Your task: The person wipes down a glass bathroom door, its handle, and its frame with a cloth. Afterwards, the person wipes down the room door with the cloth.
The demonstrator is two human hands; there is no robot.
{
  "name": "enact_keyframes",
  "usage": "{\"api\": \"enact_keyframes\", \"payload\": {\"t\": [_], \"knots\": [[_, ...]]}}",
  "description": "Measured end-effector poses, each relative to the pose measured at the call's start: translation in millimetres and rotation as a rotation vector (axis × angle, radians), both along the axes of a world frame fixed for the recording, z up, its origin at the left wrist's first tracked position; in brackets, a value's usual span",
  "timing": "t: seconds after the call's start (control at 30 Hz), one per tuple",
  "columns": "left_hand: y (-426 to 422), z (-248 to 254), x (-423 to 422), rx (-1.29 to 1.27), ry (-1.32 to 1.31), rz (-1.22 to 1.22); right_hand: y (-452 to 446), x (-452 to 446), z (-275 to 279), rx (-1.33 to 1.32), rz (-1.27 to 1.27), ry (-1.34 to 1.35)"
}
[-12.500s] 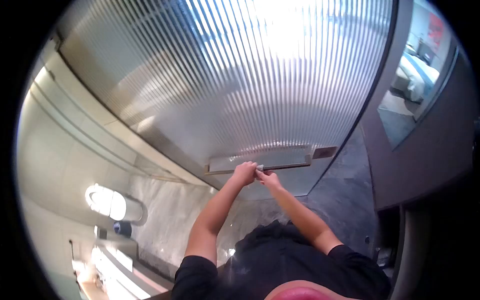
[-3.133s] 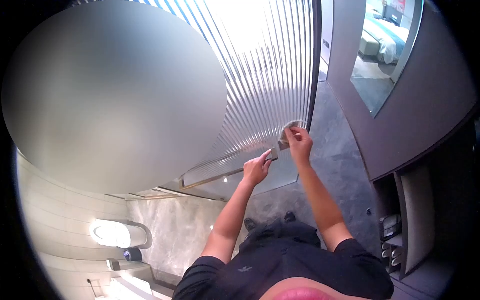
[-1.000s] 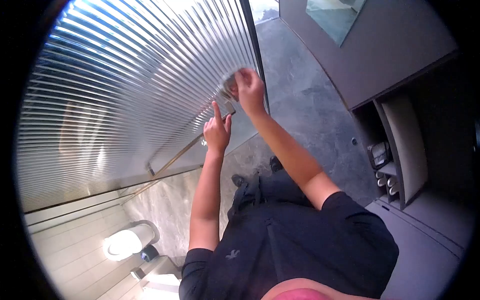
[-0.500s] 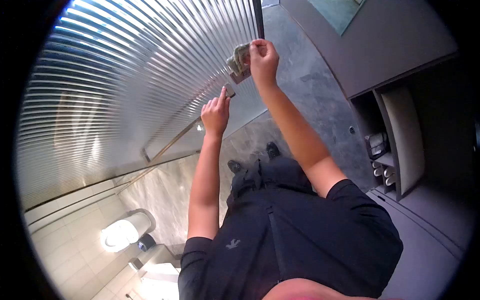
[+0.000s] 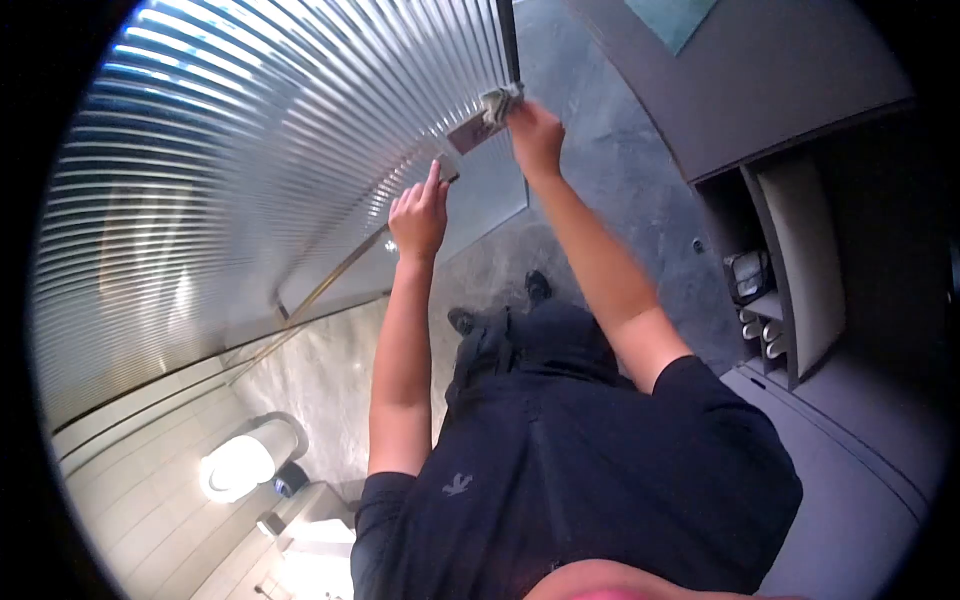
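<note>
Two hands on a door: the right hand (image 5: 537, 140), raised, pinches a bunched grey cloth (image 5: 500, 103) between thumb and fingers; the left hand (image 5: 418, 220) is partly spread, its index finger stretched out and the others loosely bent.
Cloth: crumpled, at the upper end of a rectangular plate (image 5: 468, 132), close to the dark edge of a ribbed glass door (image 5: 250, 170); whether it presses the glass or the plate cannot be told.
Fingertip: the left index finger reaches the end of a long handle (image 5: 335, 275), just beside the plate.
Door: its ribbed pane fans across the upper left, bright with reflections; the handle slants down and to the left over the lower part.
Wearer: a person in a dark shirt (image 5: 600, 460) with a small pale emblem, dark shoes (image 5: 538, 285) planted below the outstretched arms.
Floor: grey, streaked flooring (image 5: 610, 190) runs beneath and beyond the door.
Lower left: a white toilet (image 5: 240, 465), brightly lit, near pale tiled walls, a small dark bin (image 5: 291, 478) just beside it.
Right: a dark shelf unit (image 5: 752, 188) holds a wrapped bundle (image 5: 748, 275) above several rounded pale items (image 5: 772, 335).
</note>
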State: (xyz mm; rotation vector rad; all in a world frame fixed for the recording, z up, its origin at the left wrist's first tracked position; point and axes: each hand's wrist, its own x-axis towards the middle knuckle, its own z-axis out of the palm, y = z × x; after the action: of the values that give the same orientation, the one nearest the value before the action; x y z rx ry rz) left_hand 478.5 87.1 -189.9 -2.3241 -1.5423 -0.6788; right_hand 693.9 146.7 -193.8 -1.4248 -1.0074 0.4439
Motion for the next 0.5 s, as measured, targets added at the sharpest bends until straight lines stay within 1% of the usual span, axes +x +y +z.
{"api": "enact_keyframes", "payload": {"t": [0.1, 0.2, 0.3, 0.4, 0.5], "knots": [[0.9, 0.2, 2.1, -0.005, -0.004, -0.007, 4.0, 3.9, -11.8, -0.079, 0.017, 0.056], [2.0, 1.5, 2.0, 0.004, -0.021, -0.016, 3.0, 4.4, -12.5, -0.140, -0.062, -0.100], [1.3, 0.8, 2.0, 0.013, -0.017, -0.006, -2.3, 7.0, -6.5, -0.184, -0.031, -0.126], [-1.0, -0.7, 1.8, 0.003, -0.008, 0.000, -7.6, 11.1, -18.1, -0.395, 0.006, -0.188], [0.3, 0.2, 4.0, -0.011, 0.003, 0.005, -8.8, 12.7, -23.9, -0.337, 0.005, -0.287]]}}
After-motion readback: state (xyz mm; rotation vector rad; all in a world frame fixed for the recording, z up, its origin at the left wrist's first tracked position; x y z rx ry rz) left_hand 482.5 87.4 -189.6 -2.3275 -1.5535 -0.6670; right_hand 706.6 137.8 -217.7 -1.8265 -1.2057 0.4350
